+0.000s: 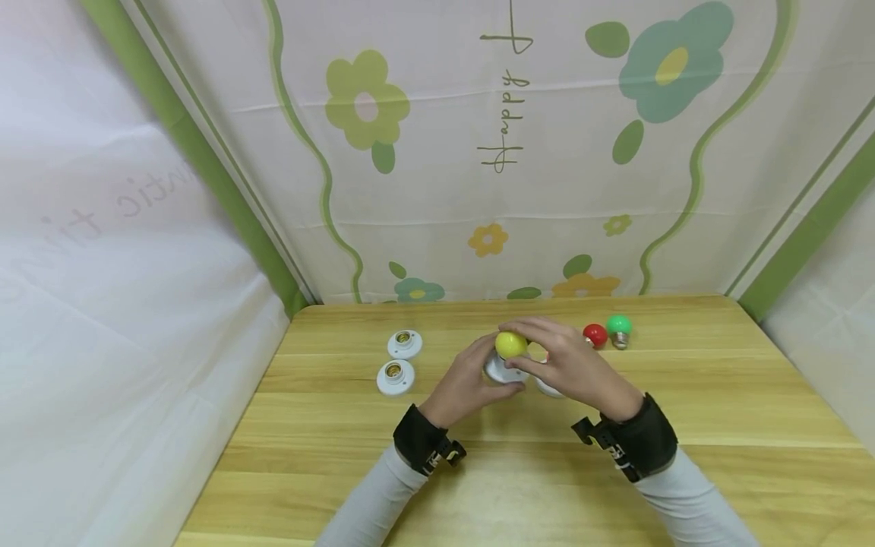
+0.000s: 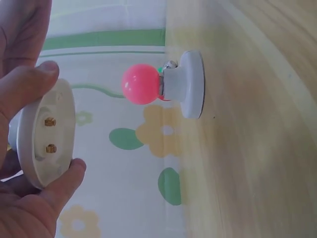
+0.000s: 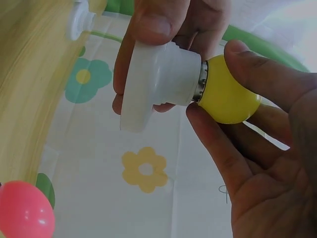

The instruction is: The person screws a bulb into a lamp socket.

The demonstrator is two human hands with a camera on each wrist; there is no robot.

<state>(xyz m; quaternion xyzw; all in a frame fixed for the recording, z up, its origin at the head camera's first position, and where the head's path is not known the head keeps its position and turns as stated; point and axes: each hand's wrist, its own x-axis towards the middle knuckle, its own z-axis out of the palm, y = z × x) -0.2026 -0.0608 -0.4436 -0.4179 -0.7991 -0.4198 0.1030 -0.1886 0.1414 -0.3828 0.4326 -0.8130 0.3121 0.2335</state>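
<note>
My left hand (image 1: 468,386) grips a white lamp holder (image 3: 171,77) by the rim of its round base. In the left wrist view the holder's underside shows two brass screws. At its mouth sits a yellow bulb (image 3: 230,94), its metal collar partly showing at the rim. My right hand (image 1: 574,363) holds the bulb's globe between thumb and fingers. Both things are raised off the table, tilted on their side in the wrist views. Just to the right, partly hidden by my right hand in the head view, stands another white holder (image 2: 192,84) with a pinkish-red bulb (image 2: 141,84) in it.
Two white holders (image 1: 405,344) (image 1: 396,377) stand to the left on the wooden table (image 1: 328,456), brass threads showing. A red bulb (image 1: 595,335) and a green bulb (image 1: 618,327) lie at the back right. Flower-printed fabric (image 1: 424,197) rises behind the table.
</note>
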